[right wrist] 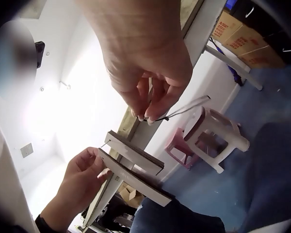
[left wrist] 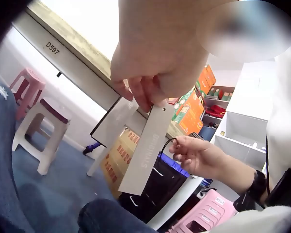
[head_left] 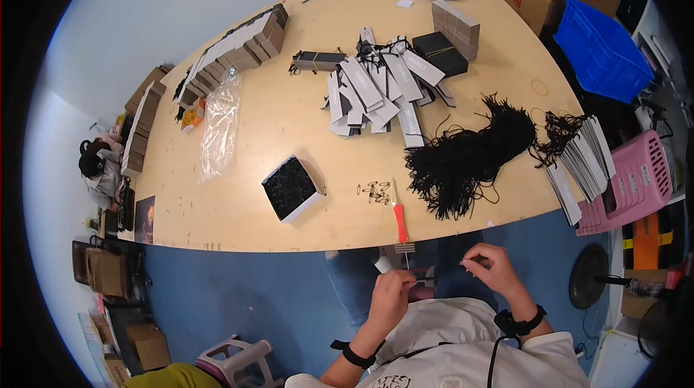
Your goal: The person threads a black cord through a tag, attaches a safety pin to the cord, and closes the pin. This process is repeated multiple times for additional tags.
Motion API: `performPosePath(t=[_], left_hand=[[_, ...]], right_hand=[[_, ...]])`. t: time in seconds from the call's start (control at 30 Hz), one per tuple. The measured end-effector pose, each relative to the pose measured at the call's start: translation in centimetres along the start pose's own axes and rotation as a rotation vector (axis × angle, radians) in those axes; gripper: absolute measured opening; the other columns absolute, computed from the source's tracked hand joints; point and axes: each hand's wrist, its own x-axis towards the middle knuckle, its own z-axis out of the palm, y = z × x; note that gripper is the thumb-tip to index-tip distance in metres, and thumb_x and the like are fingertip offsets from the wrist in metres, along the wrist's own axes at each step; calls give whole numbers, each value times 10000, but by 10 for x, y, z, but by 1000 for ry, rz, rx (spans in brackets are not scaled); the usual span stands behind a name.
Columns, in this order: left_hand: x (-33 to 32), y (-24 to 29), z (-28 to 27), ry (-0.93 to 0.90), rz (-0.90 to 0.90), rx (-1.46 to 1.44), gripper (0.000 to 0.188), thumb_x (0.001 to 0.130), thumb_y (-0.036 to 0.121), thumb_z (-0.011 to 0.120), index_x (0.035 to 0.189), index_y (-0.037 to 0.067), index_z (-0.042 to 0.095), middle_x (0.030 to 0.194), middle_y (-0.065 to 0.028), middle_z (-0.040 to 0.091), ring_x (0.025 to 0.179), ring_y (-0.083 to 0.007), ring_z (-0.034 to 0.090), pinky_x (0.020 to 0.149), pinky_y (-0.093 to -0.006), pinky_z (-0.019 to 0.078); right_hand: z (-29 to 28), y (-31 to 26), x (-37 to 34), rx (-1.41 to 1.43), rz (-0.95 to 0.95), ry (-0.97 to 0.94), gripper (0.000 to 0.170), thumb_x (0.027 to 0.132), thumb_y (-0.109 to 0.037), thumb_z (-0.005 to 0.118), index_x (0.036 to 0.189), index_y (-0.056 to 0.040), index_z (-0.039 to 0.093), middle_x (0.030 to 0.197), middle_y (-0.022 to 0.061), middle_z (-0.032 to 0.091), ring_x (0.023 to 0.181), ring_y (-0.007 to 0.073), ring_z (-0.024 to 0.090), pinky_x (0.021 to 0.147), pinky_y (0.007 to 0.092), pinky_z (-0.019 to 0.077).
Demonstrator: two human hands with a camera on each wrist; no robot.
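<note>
Below the table edge, my left hand [head_left: 390, 298] pinches a long pale grey hang tag [left wrist: 144, 158] by its top end, next to the punched hole. A second tag piece [left wrist: 115, 119], dark-edged, hangs behind it from the same fingers. My right hand [head_left: 491, 266] is held a short way to the right, thumb and fingertips pinching a thin black cord [left wrist: 161, 154]. In the right wrist view the cord trails off beyond the fingertips. On the table in front lie a heap of black cords [head_left: 470, 157] and a pile of printed tags [head_left: 379, 92].
Near the table's front edge are a red-handled tool [head_left: 400, 223], small metal pins [head_left: 374, 191] and a white box [head_left: 307, 209] filled with black pieces. Strung tags [head_left: 582, 164] lie on a pink stool [head_left: 640, 178] at right. Bundled stacks [head_left: 238, 45] line the table's back left.
</note>
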Motion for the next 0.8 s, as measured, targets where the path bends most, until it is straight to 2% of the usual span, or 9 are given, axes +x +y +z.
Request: performPosePath(t=[0.1, 0.17, 0.27, 0.3, 0.37, 0.4, 0.47, 0.57, 0.8], left_hand=[[-3, -2, -2, 55, -104, -54, 190, 780, -78, 666, 913, 27, 581, 877, -116, 624, 802, -287, 616, 714, -329, 488], [-3, -1, -5, 76, -104, -89, 176, 789, -74, 665, 916, 21, 588, 880, -123, 626, 791, -279, 620, 708, -319, 495], [1, 4, -11, 137, -124, -139, 156, 799, -71, 663, 915, 14, 603, 884, -128, 631, 778, -264, 626, 705, -308, 501], [3, 6, -13, 176, -142, -158, 150, 799, -72, 661, 911, 14, 611, 886, -127, 633, 776, -258, 628, 709, -307, 501], [10, 7, -14, 188, -145, -170, 144, 801, -72, 659, 909, 12, 614, 885, -126, 632, 776, -253, 629, 708, -307, 501], [13, 7, -14, 196, -147, -183, 139, 804, -72, 658, 907, 11, 616, 885, -125, 632, 776, -248, 630, 707, -308, 502], [18, 11, -14, 192, -150, -185, 139, 807, -72, 656, 912, 10, 618, 883, -125, 631, 776, -246, 630, 705, -305, 502], [18, 11, -15, 181, -146, -192, 142, 812, -73, 652, 922, 11, 621, 887, -125, 631, 775, -244, 631, 701, -300, 502], [17, 12, -12, 194, -170, -148, 165, 813, -79, 645, 948, 15, 629, 915, -123, 631, 781, -246, 632, 703, -303, 504]], right_hand=[[-3, -15, -2, -80, -97, -49, 70, 816, -37, 692, 850, 13, 657, 826, 57, 652, 674, 112, 611, 579, 230, 498], [0, -31, -1, -138, -219, -75, 31, 810, -13, 666, 824, -1, 641, 846, 70, 655, 682, 125, 626, 588, 228, 501], [2, -53, -2, -125, -269, -123, 69, 807, 11, 641, 763, 0, 589, 844, 93, 652, 683, 119, 624, 593, 242, 506], [3, -51, -2, -126, -269, -127, 69, 807, 11, 641, 763, 0, 589, 844, 93, 652, 683, 119, 624, 593, 242, 506], [5, -45, -2, 301, -170, -275, 114, 850, 12, 589, 758, -5, 524, 844, 116, 645, 694, 115, 613, 615, 255, 511], [8, -43, -2, 299, -170, -278, 114, 850, 12, 589, 758, -5, 524, 844, 116, 645, 694, 115, 613, 615, 255, 511], [14, -41, 0, 581, -72, -347, 105, 898, -7, 543, 807, -11, 490, 839, 110, 641, 714, 111, 606, 645, 258, 511], [19, -38, 2, 528, -126, -373, 73, 929, -32, 519, 865, -10, 494, 829, 97, 635, 729, 113, 602, 677, 251, 507], [32, -51, 6, 425, -101, -367, 98, 941, -55, 516, 856, -10, 498, 772, 73, 597, 718, 112, 571, 685, 254, 495]])
